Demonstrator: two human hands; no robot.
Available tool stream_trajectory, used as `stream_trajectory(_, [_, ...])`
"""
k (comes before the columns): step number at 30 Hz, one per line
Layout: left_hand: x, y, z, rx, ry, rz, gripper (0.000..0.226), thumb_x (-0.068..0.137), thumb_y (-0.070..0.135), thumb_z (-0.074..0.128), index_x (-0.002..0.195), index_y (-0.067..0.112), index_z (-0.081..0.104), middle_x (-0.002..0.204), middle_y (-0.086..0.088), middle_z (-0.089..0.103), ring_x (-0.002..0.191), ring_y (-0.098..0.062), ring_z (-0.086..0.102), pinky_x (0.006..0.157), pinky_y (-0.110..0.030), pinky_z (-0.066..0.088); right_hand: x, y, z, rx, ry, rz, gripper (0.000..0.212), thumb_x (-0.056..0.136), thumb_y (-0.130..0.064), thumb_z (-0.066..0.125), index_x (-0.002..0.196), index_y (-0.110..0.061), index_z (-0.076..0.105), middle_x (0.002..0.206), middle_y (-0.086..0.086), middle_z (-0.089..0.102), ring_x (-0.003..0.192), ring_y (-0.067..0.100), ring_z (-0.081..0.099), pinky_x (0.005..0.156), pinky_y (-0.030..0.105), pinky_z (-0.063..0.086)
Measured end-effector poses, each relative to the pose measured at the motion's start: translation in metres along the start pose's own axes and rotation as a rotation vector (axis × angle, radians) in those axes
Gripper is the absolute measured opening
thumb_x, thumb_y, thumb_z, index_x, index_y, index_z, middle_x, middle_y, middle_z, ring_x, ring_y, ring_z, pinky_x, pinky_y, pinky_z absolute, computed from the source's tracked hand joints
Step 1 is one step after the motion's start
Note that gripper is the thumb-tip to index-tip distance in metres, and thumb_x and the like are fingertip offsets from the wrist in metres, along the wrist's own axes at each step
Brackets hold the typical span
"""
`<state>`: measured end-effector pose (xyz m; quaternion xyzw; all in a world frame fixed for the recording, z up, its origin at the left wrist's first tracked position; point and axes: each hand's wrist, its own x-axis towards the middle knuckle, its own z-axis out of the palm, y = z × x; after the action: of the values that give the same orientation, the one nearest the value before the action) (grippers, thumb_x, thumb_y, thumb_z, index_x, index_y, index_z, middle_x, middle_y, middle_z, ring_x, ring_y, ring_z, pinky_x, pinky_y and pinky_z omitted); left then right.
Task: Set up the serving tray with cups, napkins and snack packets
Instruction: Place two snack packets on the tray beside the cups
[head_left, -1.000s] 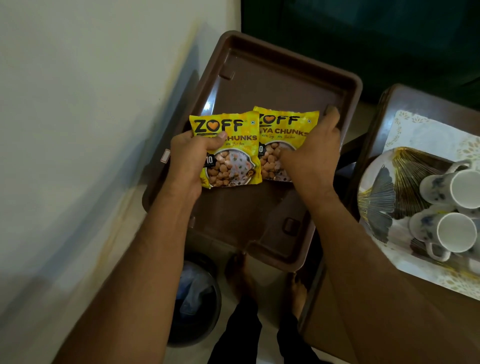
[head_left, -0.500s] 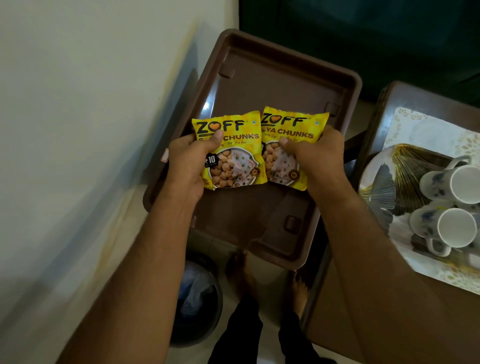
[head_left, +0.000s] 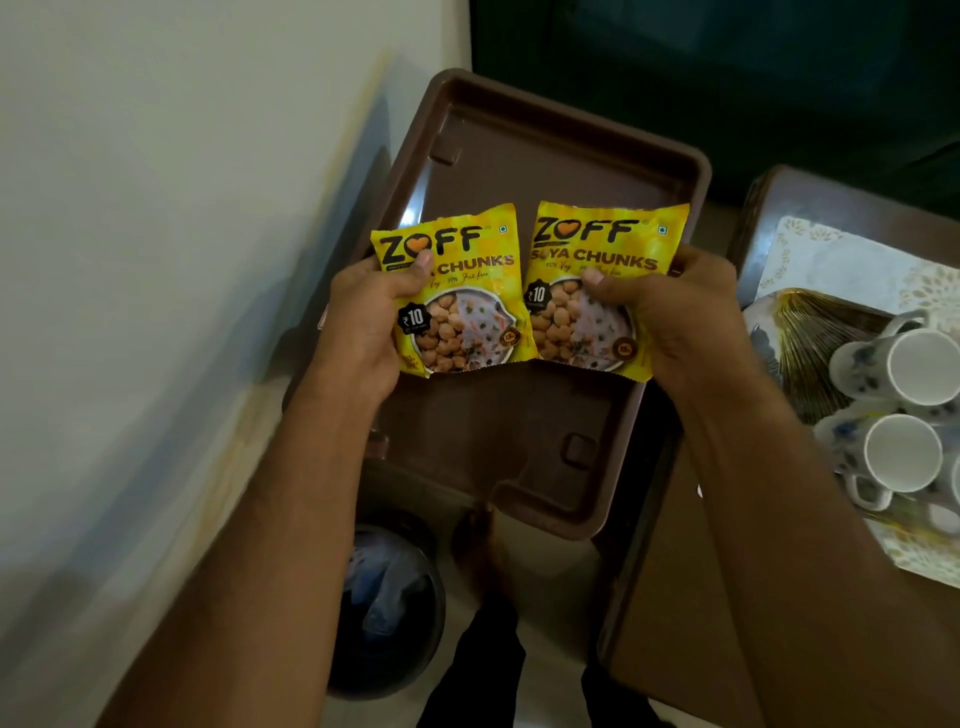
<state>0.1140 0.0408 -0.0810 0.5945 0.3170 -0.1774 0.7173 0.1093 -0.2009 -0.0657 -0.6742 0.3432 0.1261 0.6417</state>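
I see both forearms reaching forward and down from the bottom of the head view, wrists roughly level, over a brown serving tray. My left hand grips the left snack packet along its left edge, thumb pressed across the printed front near the logo, the other fingers curled behind it out of sight. My right hand holds the right snack packet from its right side, thumb laid over the front near the middle, fingers wrapped round the back. Both yellow packets face up towards me, side by side, their inner edges touching or just overlapping near the bottom; I cannot tell whether they rest on the tray floor or hang just above it. The left one is tilted slightly, its top leaning left.

To the right, on a dark wooden table, white cups with blue flower prints lie on their sides on a patterned platter. Below the tray, near my feet, stands a dark round bin. A pale wall fills the left.
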Motion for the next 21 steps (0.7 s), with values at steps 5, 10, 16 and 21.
stream_trajectory(5, [-0.010,0.001,0.017,-0.037,-0.025,0.038,0.030,0.102,0.022,0.063,0.128,0.007,0.070,0.121,-0.011,0.078,0.108,-0.032,0.077,0.091,-0.053,0.063,-0.002,-0.001,-0.027,0.081,-0.071,0.059,0.028,0.080,0.001,0.082,0.105,-0.007,0.073,0.098,0.006,0.082,0.086,0.023,0.081,0.073,0.047,0.066])
stream_trajectory(10, [-0.029,0.002,0.049,0.030,-0.071,0.078,0.026,0.097,0.024,0.070,0.120,0.011,0.073,0.116,-0.010,0.080,0.104,-0.030,0.079,0.089,-0.051,0.064,-0.003,-0.004,-0.065,0.182,-0.123,0.053,0.015,0.084,-0.002,0.080,0.093,-0.012,0.073,0.092,0.004,0.083,0.081,0.022,0.081,0.061,0.039,0.064])
stream_trajectory(16, [-0.054,-0.007,0.093,0.121,-0.062,0.109,0.032,0.088,0.009,0.078,0.119,0.007,0.072,0.115,-0.010,0.080,0.107,-0.029,0.077,0.097,-0.052,0.061,-0.010,-0.009,-0.119,0.165,-0.098,0.033,0.022,0.088,-0.008,0.078,0.110,-0.009,0.075,0.103,0.006,0.082,0.090,0.027,0.080,0.074,0.047,0.065])
stream_trajectory(21, [-0.070,-0.022,0.135,0.107,-0.139,0.124,0.028,0.085,0.010,0.081,0.112,0.012,0.073,0.111,-0.007,0.081,0.101,-0.025,0.079,0.081,-0.041,0.066,-0.018,-0.007,-0.173,0.159,-0.056,0.010,0.019,0.088,-0.005,0.077,0.106,-0.011,0.075,0.097,0.006,0.082,0.084,0.026,0.081,0.063,0.042,0.064])
